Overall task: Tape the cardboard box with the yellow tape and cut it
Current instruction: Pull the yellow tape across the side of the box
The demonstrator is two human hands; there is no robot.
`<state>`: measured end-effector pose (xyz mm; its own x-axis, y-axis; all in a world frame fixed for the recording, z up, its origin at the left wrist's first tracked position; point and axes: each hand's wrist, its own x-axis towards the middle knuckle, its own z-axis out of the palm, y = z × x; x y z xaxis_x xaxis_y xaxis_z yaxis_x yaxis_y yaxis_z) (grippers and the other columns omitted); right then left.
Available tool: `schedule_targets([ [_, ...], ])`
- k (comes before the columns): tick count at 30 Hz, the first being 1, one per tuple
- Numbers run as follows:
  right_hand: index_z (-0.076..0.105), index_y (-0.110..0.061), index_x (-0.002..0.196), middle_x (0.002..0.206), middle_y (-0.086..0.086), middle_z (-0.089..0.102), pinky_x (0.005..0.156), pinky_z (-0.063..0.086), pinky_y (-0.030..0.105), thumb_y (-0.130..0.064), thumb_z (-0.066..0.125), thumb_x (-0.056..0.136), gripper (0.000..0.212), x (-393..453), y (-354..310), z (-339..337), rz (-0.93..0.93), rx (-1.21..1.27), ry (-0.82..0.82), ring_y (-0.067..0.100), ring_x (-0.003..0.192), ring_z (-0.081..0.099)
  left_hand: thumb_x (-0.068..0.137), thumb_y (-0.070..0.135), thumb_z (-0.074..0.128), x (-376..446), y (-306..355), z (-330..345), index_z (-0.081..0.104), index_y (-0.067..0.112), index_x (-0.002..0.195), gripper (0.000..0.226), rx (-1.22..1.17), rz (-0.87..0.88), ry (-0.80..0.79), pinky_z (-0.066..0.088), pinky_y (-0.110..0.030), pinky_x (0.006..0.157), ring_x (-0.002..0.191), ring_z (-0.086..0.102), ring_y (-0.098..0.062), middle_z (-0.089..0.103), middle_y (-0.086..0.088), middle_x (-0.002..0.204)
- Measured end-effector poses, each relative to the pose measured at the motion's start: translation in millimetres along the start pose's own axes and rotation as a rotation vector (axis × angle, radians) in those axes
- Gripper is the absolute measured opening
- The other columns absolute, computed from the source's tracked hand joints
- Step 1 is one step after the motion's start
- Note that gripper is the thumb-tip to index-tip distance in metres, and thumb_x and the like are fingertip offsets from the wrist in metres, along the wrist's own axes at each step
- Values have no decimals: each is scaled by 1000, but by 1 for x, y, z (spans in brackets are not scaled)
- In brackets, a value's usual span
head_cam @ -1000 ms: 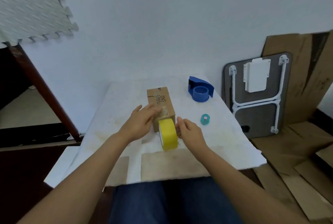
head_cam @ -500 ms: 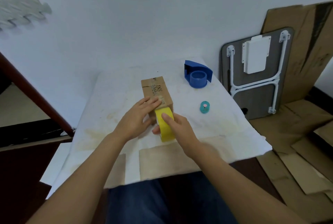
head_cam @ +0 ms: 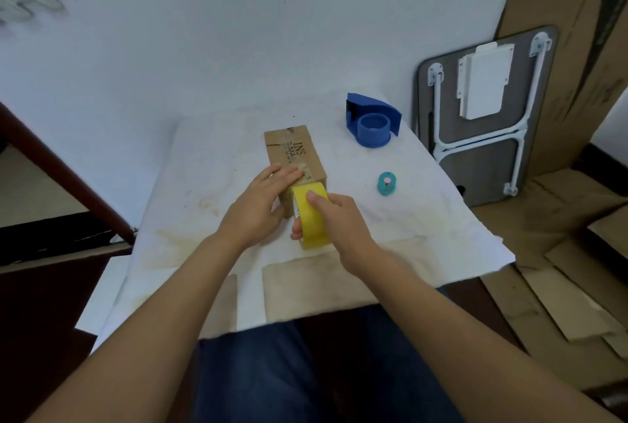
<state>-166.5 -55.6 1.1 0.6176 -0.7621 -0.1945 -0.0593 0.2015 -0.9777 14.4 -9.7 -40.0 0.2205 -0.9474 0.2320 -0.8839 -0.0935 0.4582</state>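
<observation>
The right hand [head_cam: 334, 218] grips the roll of yellow tape [head_cam: 311, 218] just below the middle of the frame: the thumb comes through on the roll's left side and a finger lies curled over the top of the rim, so the roll is clasped between them. The roll stands on edge, touching the near end of the cardboard box [head_cam: 294, 161], with its upper rim level with the box's top edge.

The left hand [head_cam: 260, 210] lies on the near left part of the box with its fingers nearly straight and close together, pressing flat on the top face; the thumb drops down the box's near side. It grasps nothing.

The box lies lengthwise at the centre of the frame on a table covered with a white cloth [head_cam: 204, 184], running from the hands toward the wall. Its top carries the printed letters "INS", with a smaller line of print beside them too blurred to read. A strip of clear tape shows along the top seam.

In the upper right of the cloth stands a blue tape dispenser [head_cam: 372, 120]. To the right of the box, apart from it, lies a small teal object with a pink centre [head_cam: 386, 183].
</observation>
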Motion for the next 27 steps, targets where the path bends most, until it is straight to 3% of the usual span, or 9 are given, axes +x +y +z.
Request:
schedule_targets([
  [7, 68, -14, 74, 62, 13, 71, 71, 57, 40, -25, 50, 98, 33, -10, 9, 1, 113, 91, 6, 27, 56, 68, 91, 8, 58, 0, 4, 0, 37, 34, 149, 66, 54, -15, 12, 39, -41, 109, 147, 19, -12, 35, 15, 156],
  [12, 66, -10, 87, 69, 15, 72, 71, 57, 37, -26, 50, 98, 25, -9, 1, -5, 227, 102, -66, 28, 61, 70, 93, 9, 56, -1, 4, -1, 36, 35, 149, 65, 49, -15, -17, 38, -41, 110, 147, 19, -11, 34, 17, 156],
  [18, 60, -7, 107, 87, 22, 75, 78, 58, 36, -32, 46, 99, 29, -13, -6, -5, 288, 45, -159, 30, 75, 73, 89, 25, 31, 5, 6, -11, 44, 40, 144, 58, -61, -92, -62, 30, -37, 114, 143, 22, -7, 37, 21, 153],
  [21, 61, -5, 113, 93, 20, 76, 70, 57, 27, -26, 46, 98, 30, -23, -1, -1, 234, 30, -168, 26, 78, 73, 101, 42, 32, 10, 7, -14, 55, 38, 136, 43, -77, -93, -14, 30, -34, 113, 136, 32, -7, 48, 22, 145],
  [23, 60, -8, 112, 90, 18, 77, 62, 56, 22, -22, 47, 96, 26, -26, 0, 1, 205, -7, -134, 24, 77, 74, 100, 52, 32, 13, 11, -15, 63, 36, 128, 45, -96, -115, 25, 33, -32, 108, 130, 39, -9, 57, 20, 136],
  [27, 56, -7, 115, 87, 18, 77, 71, 58, 31, -23, 47, 96, 27, -23, -11, -2, 187, -35, -133, 28, 79, 75, 99, 54, 38, 20, 24, -17, 74, 31, 107, 43, -111, -173, 81, 40, -29, 92, 113, 46, -11, 70, 14, 105],
])
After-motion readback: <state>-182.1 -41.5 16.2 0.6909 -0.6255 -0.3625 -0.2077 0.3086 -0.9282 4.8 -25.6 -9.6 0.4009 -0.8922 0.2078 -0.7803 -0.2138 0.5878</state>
